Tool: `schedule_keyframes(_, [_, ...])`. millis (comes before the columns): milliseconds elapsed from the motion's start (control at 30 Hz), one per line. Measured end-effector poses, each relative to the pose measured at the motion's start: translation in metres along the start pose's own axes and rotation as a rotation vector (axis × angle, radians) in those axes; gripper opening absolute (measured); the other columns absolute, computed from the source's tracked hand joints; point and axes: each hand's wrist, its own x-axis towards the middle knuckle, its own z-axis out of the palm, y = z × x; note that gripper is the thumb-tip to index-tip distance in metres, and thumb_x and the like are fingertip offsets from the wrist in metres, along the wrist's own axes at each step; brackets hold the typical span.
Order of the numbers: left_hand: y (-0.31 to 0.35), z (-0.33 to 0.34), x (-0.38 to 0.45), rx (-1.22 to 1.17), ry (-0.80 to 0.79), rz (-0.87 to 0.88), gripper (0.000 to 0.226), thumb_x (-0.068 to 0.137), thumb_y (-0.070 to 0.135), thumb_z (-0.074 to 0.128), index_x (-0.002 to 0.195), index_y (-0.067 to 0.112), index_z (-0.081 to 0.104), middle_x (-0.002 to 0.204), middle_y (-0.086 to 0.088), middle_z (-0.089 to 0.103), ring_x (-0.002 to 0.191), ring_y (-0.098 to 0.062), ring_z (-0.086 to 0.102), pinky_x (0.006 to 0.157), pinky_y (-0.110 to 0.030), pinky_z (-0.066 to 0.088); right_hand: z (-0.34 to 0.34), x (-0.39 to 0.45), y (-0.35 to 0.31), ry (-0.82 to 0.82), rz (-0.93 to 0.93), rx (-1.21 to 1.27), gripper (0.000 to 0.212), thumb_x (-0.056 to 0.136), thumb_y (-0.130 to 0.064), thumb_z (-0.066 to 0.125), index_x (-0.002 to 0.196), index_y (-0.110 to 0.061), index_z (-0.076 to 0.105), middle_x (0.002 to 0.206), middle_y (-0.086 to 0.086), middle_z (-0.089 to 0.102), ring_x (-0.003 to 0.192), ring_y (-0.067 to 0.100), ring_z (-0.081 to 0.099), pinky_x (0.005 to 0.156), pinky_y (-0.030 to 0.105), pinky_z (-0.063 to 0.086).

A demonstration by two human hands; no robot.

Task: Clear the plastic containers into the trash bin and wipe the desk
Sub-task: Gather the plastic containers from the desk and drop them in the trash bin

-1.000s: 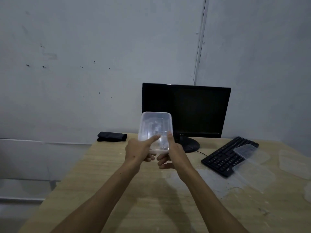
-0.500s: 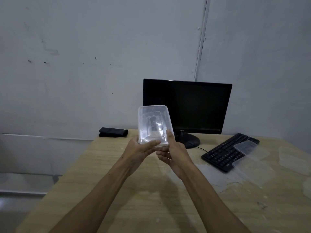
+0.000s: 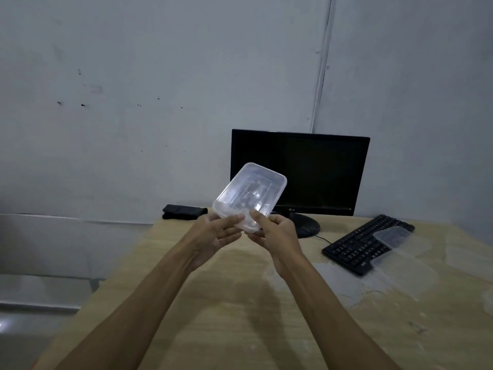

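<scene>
Above the desk's (image 3: 213, 316) middle, the left hand (image 3: 213, 236) and right hand (image 3: 277, 233) pinch a clear container (image 3: 249, 196) (tilted rightward). Both grips clamp its lower edge.

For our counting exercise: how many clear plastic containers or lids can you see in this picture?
5 at least: one clear rectangular plastic container held up by both hands, one lying on the black keyboard, one just in front of it, and two faint ones at the desk's right edge. Others may be out of frame.
</scene>
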Motion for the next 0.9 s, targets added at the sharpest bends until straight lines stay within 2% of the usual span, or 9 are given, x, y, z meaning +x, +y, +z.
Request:
schedule_keyframes(100, [-0.003, 0.006, -0.006, 0.045, -0.013, -0.023, 0.049, 0.076, 0.019, 0.083, 0.119, -0.002, 0.07, 0.116, -0.021, 0.075, 0.108, -0.031, 0.073, 0.102, -0.043, 0.055, 0.006, -0.004, 0.0, -0.025, 0.046, -0.006, 0.034, 0.094, -0.029, 0.077, 0.112, -0.003, 0.068, 0.101, 0.013, 0.079, 0.088, 0.021, 0.079, 0.081, 0.037, 0.065])
schedule_keyframes(233, [0.012, -0.008, -0.016, 0.071, 0.116, -0.025, 0.041, 0.083, 0.013, 0.08, 0.118, -0.005, 0.07, 0.117, -0.023, 0.074, 0.101, -0.03, 0.072, 0.096, -0.042, 0.058, 0.002, -0.007, -0.007, -0.015, 0.047, -0.114, 0.037, 0.094, -0.033, 0.076, 0.113, -0.003, 0.065, 0.105, 0.013, 0.075, 0.091, 0.022, 0.076, 0.085, 0.043, 0.065])
schedule_keyframes(333, [0.025, -0.026, -0.028, 0.05, 0.206, -0.009, 0.034, 0.088, 0.015, 0.075, 0.117, -0.003, 0.071, 0.119, -0.022, 0.074, 0.099, -0.03, 0.071, 0.092, -0.042, 0.059, 0.003, -0.01, -0.011, 0.004, 0.044, -0.055, 0.034, 0.095, -0.028, 0.076, 0.113, -0.003, 0.062, 0.106, 0.016, 0.072, 0.094, 0.023, 0.074, 0.084, 0.042, 0.065])
schedule_keyframes(433, [0.036, -0.045, -0.05, 0.021, 0.32, 0.035, 0.029, 0.095, 0.019, 0.069, 0.117, -0.001, 0.071, 0.105, -0.015, 0.078, 0.093, -0.026, 0.071, 0.089, -0.042, 0.06, 0.012, -0.013, -0.009, -0.035, 0.041, -0.015, 0.037, 0.095, -0.023, 0.076, 0.121, -0.002, 0.059, 0.114, 0.02, 0.072, 0.095, 0.025, 0.073, 0.082, 0.038, 0.065])
schedule_keyframes(567, [0.044, -0.081, -0.089, -0.01, 0.412, 0.082, 0.038, 0.095, 0.022, 0.071, 0.129, 0.005, 0.066, 0.119, -0.016, 0.071, 0.102, -0.031, 0.072, 0.075, -0.041, 0.065, 0.042, -0.026, 0.006, -0.257, 0.076, -0.146, 0.042, 0.091, -0.024, 0.08, 0.122, 0.0, 0.065, 0.12, 0.02, 0.074, 0.089, 0.022, 0.074, 0.075, 0.032, 0.063])
schedule_keyframes(633, [0.045, -0.101, -0.112, 0.034, 0.41, 0.095, 0.052, 0.087, 0.015, 0.077, 0.136, 0.011, 0.06, 0.121, -0.019, 0.073, 0.101, -0.033, 0.076, 0.073, -0.038, 0.065, 0.061, -0.032, 0.02, -0.357, 0.097, -0.225, 0.042, 0.088, -0.027, 0.083, 0.118, -0.002, 0.066, 0.116, 0.015, 0.076, 0.09, 0.02, 0.076, 0.079, 0.034, 0.064])
schedule_keyframes(700, [0.048, -0.118, -0.136, 0.114, 0.448, 0.114, 0.061, 0.081, 0.01, 0.081, 0.138, 0.012, 0.058, 0.117, -0.021, 0.075, 0.098, -0.034, 0.077, 0.074, -0.037, 0.065, 0.08, -0.038, 0.032, -0.439, 0.104, -0.295, 0.034, 0.088, -0.031, 0.083, 0.108, -0.009, 0.067, 0.108, 0.009, 0.077, 0.092, 0.019, 0.076, 0.084, 0.037, 0.063])
schedule_keyframes(833, [0.059, -0.152, -0.184, 0.291, 0.597, 0.134, 0.057, 0.083, 0.01, 0.082, 0.135, 0.018, 0.06, 0.112, -0.018, 0.077, 0.09, -0.029, 0.078, 0.07, -0.034, 0.065, 0.12, -0.054, 0.056, -0.567, 0.058, -0.513, 0.033, 0.091, -0.032, 0.079, 0.108, -0.004, 0.074, 0.097, 0.007, 0.075, 0.093, 0.018, 0.072, 0.083, 0.034, 0.058])
schedule_keyframes(900, [0.063, -0.172, -0.212, 0.404, 0.672, 0.113, 0.055, 0.082, 0.013, 0.084, 0.132, 0.023, 0.062, 0.11, -0.015, 0.077, 0.094, -0.029, 0.078, 0.067, -0.032, 0.063, 0.142, -0.064, 0.069, -0.623, -0.024, -0.609, 0.023, 0.091, -0.029, 0.079, 0.103, -0.011, 0.076, 0.099, 0.006, 0.078, 0.094, 0.018, 0.071, 0.083, 0.033, 0.056])
